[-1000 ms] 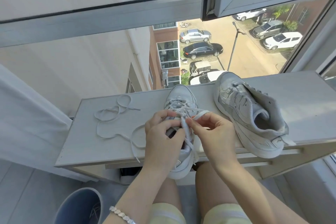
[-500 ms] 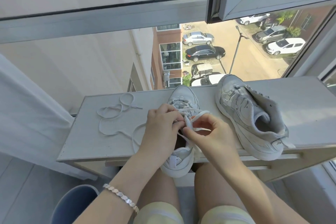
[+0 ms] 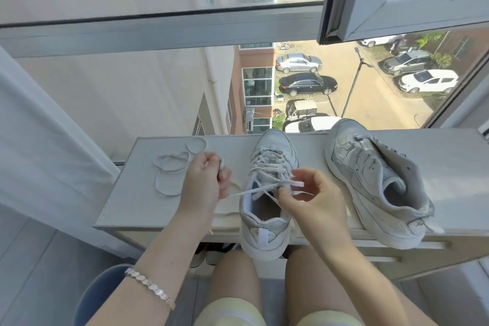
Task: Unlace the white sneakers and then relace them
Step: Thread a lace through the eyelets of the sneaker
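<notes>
A: Both hands are on the lace (image 3: 246, 192)! The left hand (image 3: 205, 182) has its fingers curled tight round one end, out left of the laced sneaker (image 3: 272, 145). The right hand (image 3: 309, 198) pinches the other end just right of the tongue.

B: And that's new. A second ago both hands were huddled together over that tongue. Now the left has swung out and the strand runs taut to the top eyelets.

A: I read it as a pull-through at the top row. Drawing in or drawing out, I can't tell.

B: Where's the shoe?

A: On the shelf (image 3: 449, 167), heel hanging over the near edge, above the knees.

B: Surroundings, big to small?

A: Open window sash (image 3: 397, 13) above and beyond the sneaker, curtain (image 3: 39, 140) far to its left. The second sneaker (image 3: 370, 185) lies tilted just to its right, no lace showing. There's a blue bucket (image 3: 92, 299) below-left, a loose lace (image 3: 172, 169) coiled beyond the left hand, and a bracelet (image 3: 148, 287) on that wrist.

B: Anything in the way?

A: Only that loose lace, close to the pulling hand. It could tangle.
</notes>
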A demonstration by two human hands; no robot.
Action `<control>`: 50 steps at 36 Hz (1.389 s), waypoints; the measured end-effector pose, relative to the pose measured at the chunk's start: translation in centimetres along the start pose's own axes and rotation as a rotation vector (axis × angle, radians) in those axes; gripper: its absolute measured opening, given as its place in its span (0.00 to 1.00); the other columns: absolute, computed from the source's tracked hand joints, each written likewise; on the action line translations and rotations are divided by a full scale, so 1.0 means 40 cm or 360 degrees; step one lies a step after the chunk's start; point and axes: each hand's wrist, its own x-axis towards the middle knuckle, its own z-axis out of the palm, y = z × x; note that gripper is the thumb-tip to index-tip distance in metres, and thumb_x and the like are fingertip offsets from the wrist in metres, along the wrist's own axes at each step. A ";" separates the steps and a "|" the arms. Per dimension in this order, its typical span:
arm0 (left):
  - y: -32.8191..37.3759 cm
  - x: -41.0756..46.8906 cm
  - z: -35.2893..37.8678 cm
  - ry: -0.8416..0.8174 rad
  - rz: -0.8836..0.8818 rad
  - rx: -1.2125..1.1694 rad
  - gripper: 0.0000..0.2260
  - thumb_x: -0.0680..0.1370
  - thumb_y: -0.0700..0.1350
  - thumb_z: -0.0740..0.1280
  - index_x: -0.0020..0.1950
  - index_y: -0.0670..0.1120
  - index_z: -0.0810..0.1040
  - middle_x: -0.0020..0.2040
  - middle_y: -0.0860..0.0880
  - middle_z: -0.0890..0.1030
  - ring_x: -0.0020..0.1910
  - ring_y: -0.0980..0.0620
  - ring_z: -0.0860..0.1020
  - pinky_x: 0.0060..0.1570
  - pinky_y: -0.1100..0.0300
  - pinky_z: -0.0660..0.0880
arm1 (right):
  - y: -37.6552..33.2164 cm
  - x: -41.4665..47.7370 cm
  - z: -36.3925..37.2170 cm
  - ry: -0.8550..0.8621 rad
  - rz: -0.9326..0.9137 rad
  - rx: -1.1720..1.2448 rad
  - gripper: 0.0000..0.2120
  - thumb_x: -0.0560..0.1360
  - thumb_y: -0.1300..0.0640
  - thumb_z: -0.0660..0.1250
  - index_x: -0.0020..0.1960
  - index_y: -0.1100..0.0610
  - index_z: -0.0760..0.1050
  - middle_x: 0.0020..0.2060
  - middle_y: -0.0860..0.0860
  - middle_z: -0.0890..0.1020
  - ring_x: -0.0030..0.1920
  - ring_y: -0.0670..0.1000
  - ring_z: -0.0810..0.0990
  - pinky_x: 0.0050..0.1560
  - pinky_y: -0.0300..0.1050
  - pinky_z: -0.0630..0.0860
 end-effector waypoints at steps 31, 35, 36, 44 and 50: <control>-0.004 -0.016 0.026 -0.0430 0.0402 0.1151 0.10 0.78 0.42 0.65 0.36 0.51 0.73 0.43 0.50 0.73 0.42 0.56 0.71 0.39 0.75 0.64 | -0.016 0.019 -0.019 -0.0175 -0.0041 -0.0319 0.11 0.67 0.60 0.72 0.47 0.50 0.76 0.40 0.44 0.79 0.41 0.42 0.77 0.38 0.30 0.72; -0.021 -0.018 0.017 -0.0351 0.0321 0.1158 0.07 0.75 0.45 0.68 0.41 0.52 0.71 0.44 0.51 0.76 0.41 0.56 0.75 0.37 0.67 0.66 | -0.033 0.023 -0.039 -0.0320 -0.0057 -0.0496 0.09 0.70 0.56 0.72 0.48 0.49 0.75 0.41 0.45 0.79 0.41 0.41 0.77 0.37 0.28 0.71; -0.019 -0.017 0.013 -0.0369 0.0304 0.1172 0.08 0.75 0.46 0.69 0.43 0.54 0.70 0.44 0.52 0.76 0.42 0.56 0.76 0.37 0.66 0.68 | -0.042 0.028 -0.052 -0.0339 -0.0099 -0.0595 0.08 0.70 0.54 0.72 0.48 0.50 0.76 0.42 0.45 0.79 0.41 0.41 0.77 0.38 0.29 0.71; -0.005 -0.011 0.017 -0.0427 0.0345 0.1419 0.02 0.75 0.50 0.68 0.44 0.57 0.75 0.44 0.57 0.79 0.43 0.56 0.77 0.42 0.61 0.71 | -0.088 0.138 -0.256 0.0114 -0.0009 -0.1696 0.21 0.76 0.49 0.62 0.65 0.60 0.69 0.60 0.58 0.71 0.63 0.59 0.66 0.56 0.50 0.68; -0.027 -0.017 0.068 -0.0383 0.0502 0.1412 0.09 0.76 0.50 0.66 0.42 0.49 0.83 0.34 0.54 0.81 0.30 0.58 0.73 0.31 0.67 0.66 | -0.082 0.187 -0.321 -0.0162 0.0385 -0.1695 0.26 0.75 0.38 0.59 0.51 0.62 0.74 0.45 0.59 0.80 0.47 0.58 0.77 0.41 0.46 0.68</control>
